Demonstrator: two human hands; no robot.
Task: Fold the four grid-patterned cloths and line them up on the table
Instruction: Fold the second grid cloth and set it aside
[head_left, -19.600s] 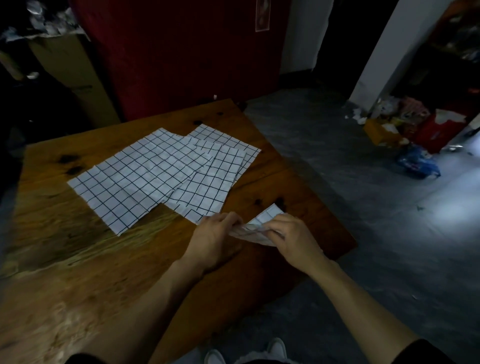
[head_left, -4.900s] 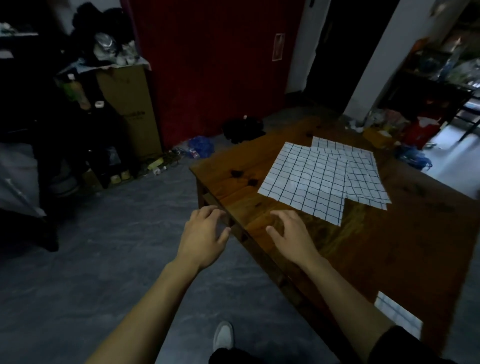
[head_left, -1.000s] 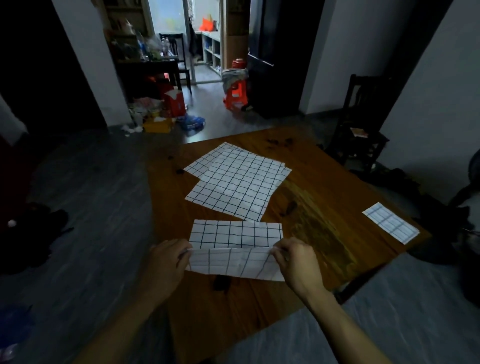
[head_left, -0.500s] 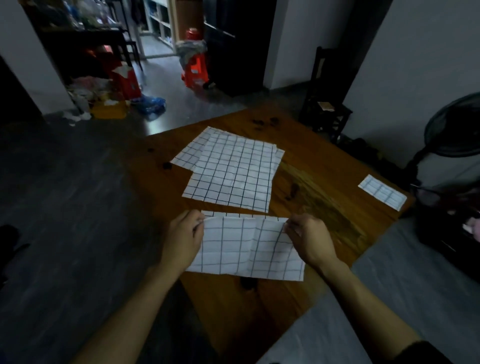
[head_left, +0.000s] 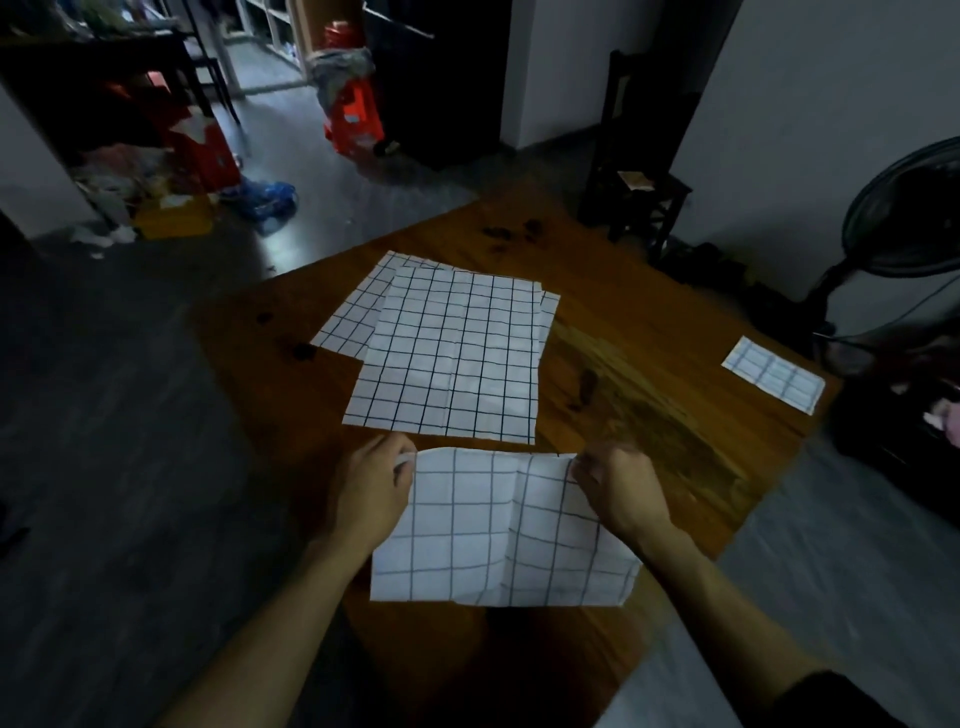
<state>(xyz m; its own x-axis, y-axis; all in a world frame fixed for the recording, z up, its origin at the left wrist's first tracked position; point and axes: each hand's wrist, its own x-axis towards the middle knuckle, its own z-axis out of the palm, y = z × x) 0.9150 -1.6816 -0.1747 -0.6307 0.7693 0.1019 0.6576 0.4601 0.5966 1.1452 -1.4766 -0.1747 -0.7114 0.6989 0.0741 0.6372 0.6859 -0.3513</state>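
Observation:
A white cloth with a dark grid (head_left: 498, 530) hangs in front of me over the near corner of the wooden table (head_left: 649, 332). My left hand (head_left: 371, 493) pinches its upper left corner and my right hand (head_left: 618, 488) pinches its upper right corner. A vertical crease runs down its middle. Beyond it, two more grid cloths lie flat and overlapping: the top one (head_left: 457, 358) and another (head_left: 358, 317) sticking out to its left. A small folded grid cloth (head_left: 774, 374) lies at the table's right edge.
A dark wooden chair (head_left: 639, 182) stands behind the table's far right side, a standing fan (head_left: 909, 223) at the right. A red plastic stool (head_left: 353, 114) and scattered bags and boxes (head_left: 171, 192) sit on the grey floor to the far left.
Since a second ago, I have lifted the near cloth off the table; it was half-folded and lying flat, and it now hangs from both hands. The view has tilted down and closer.

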